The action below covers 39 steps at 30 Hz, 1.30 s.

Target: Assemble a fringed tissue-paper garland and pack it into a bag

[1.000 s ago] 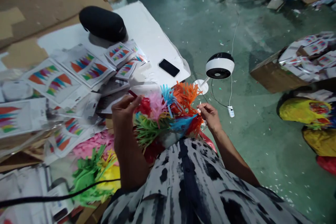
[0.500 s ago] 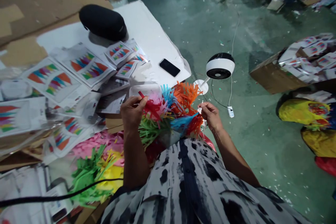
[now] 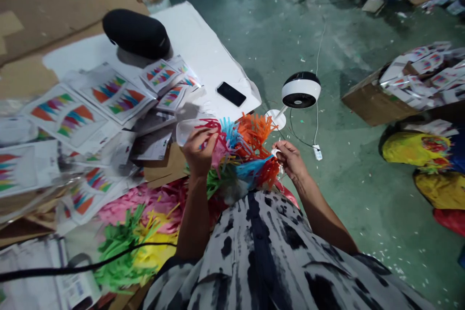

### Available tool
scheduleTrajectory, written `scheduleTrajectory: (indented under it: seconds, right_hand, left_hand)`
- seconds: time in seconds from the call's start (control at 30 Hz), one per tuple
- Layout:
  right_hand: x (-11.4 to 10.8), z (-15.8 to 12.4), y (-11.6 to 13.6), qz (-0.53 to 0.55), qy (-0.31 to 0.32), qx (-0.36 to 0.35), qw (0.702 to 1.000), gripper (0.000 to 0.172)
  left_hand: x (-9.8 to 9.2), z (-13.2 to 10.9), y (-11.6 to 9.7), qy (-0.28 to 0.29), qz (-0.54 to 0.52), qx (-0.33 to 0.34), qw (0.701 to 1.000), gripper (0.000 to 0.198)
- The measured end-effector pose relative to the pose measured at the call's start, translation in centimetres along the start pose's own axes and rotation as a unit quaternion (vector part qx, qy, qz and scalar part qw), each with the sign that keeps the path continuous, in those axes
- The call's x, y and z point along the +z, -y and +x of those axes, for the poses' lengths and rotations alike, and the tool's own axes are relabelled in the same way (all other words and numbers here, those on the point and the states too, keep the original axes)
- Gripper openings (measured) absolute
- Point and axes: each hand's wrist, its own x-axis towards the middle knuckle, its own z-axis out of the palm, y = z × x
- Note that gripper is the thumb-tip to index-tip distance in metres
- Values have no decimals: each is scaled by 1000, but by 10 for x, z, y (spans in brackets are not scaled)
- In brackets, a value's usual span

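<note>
Fingers on the left hand [image 3: 199, 155] were pinched close together, and a dark red fringe [image 3: 218, 128] stuck up and spread out past their tips. Half a second before, only a thin red strip poked up from those fingers. That hand had also moved over to the right, so it was nearer the other hand. Fingers on the right hand [image 3: 291, 161] were pinched on a white bit [image 3: 275, 152], which was too small to name. This hand had stayed in nearly the same place.

Between the hands, right by the belly, was the fringe bunch [image 3: 256, 131] in orange, blue, pink and green. Less of its pink part showed than before, because the red fringe and the left hand were in front.

Going by a clock with the bunch in the middle, green strips [image 3: 121, 254] and a pink heap [image 3: 141, 203] lay at eight o'clock. A see-through tub [image 3: 184, 131] sat at nine, just behind the left hand, and more of it could be seen than a second ago.

At ten o'clock were flat packets [image 3: 112, 94] with colored pictures. At eleven, a black phone [image 3: 231, 93] lay on the white table [image 3: 203, 41]. A round fan [image 3: 301, 91] stood at one to two o'clock. Farther off, at two, was a brown box [image 3: 368, 99] full of packets.
</note>
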Motion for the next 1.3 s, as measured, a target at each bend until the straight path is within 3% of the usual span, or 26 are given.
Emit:
scheduleTrajectory:
  seconds: [0.1,0.27,0.33,0.43,0.53,0.7,0.93,1.3]
  right_hand:
    - [0,0,0,4,9,6,1000,32]
    - [1,-3,0,9,11,12,1000,33]
    - [2,-6,2,8,16,18,1000,34]
    - [8,-9,5,17,35,33,999,35]
    - [16,-11,8,35,52,41,997,35]
    - [18,-11,6,49,50,49,996,35]
    - [20,-6,-3,69,33,84,993,40]
    - [20,3,-21,52,19,108,993,47]
  left_hand:
    - [25,-15,20,93,96,60,989,19]
    - [48,-37,37,290,184,43,938,28]
    - [53,-42,29,309,137,42,940,38]
    - [66,-47,8,329,-12,49,943,37]
    - [84,-58,-6,406,-141,26,903,33]
    - [95,-77,-9,396,-230,-143,877,37]
    - [87,-78,-12,423,-335,-305,785,44]
    - [86,-88,-9,398,-370,-385,746,51]
